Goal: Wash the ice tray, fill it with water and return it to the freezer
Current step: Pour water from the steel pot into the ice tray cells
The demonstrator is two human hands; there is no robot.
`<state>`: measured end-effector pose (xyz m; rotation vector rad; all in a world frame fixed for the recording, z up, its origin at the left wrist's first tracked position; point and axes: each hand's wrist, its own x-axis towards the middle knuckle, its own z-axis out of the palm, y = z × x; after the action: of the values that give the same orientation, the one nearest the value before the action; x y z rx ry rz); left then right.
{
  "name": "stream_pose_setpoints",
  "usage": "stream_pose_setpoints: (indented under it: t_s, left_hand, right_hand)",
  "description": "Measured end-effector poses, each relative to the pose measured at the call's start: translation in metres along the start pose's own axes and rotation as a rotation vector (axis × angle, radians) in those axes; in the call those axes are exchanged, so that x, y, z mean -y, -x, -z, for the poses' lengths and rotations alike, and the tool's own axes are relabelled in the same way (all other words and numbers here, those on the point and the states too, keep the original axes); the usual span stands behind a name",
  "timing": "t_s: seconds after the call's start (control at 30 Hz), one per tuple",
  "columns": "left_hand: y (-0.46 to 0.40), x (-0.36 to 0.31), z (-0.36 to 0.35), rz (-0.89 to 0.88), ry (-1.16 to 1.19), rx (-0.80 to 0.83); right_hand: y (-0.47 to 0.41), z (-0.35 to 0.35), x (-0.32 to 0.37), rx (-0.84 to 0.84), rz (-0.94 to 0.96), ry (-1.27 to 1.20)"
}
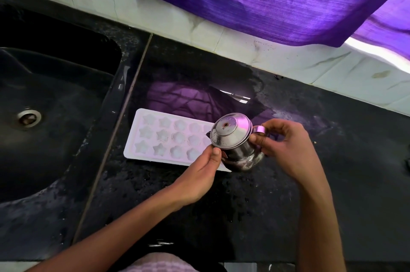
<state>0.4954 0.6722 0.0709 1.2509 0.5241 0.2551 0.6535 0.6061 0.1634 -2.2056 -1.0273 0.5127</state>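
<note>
**Filling about to begin**

Right hand (286, 147) grips the steel jug (237, 145) by its handle; left hand (199, 172) pinches its lid rim; the ice tray (164, 136) lies on the counter (244, 205) beside the sink (55, 116); washing seems done, while filling and freezing remain.

Head camera looks steeply down, close over the counter (310, 183)

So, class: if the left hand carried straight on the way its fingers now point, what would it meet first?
The left hand points up and right, and its thumb already touches the lidded steel pot that the right hand holds by the handle. The pot comes first, then likely the ice tray.
</note>
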Motion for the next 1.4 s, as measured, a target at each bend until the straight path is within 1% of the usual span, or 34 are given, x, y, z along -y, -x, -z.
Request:
stream_pose_setpoints:
  t_s: [0.37, 0.53, 0.7, 0.8, 0.9, 1.03, 1.23, 1.4]
  left_hand:
    - [0.001, -0.001, -0.001, -0.006, -0.011, 0.003]
    - [0.004, -0.007, -0.001, -0.059, -0.025, 0.002]
    - [0.009, -0.016, -0.002, -0.109, -0.068, 0.067]
    - [0.012, -0.017, -0.002, -0.082, -0.09, 0.151]
    - [0.015, -0.016, -0.001, -0.029, -0.125, 0.213]
    - [0.02, -0.012, -0.004, 0.026, -0.1, 0.258]
    - [0.022, -0.01, -0.004, 0.047, -0.081, 0.286]
    - [0.022, -0.009, -0.004, 0.082, -0.064, 0.282]
  right_hand:
    - [0.003, 0.0, 0.002, -0.001, -0.008, -0.008]
    - [0.004, 0.0, 0.0, -0.008, -0.018, -0.1]
    - [0.009, 0.001, -0.002, -0.001, -0.039, -0.242]
    - [0.012, 0.004, -0.001, 0.005, -0.037, -0.261]
    - [0.013, 0.008, 0.001, 0.018, -0.028, -0.227]
    - [0.013, 0.012, 0.003, 0.057, -0.007, -0.124]
    - [0.015, 0.011, 0.005, 0.044, -0.003, 0.019]
    - [0.013, 0.007, 0.006, 0.05, -0.014, 0.08]
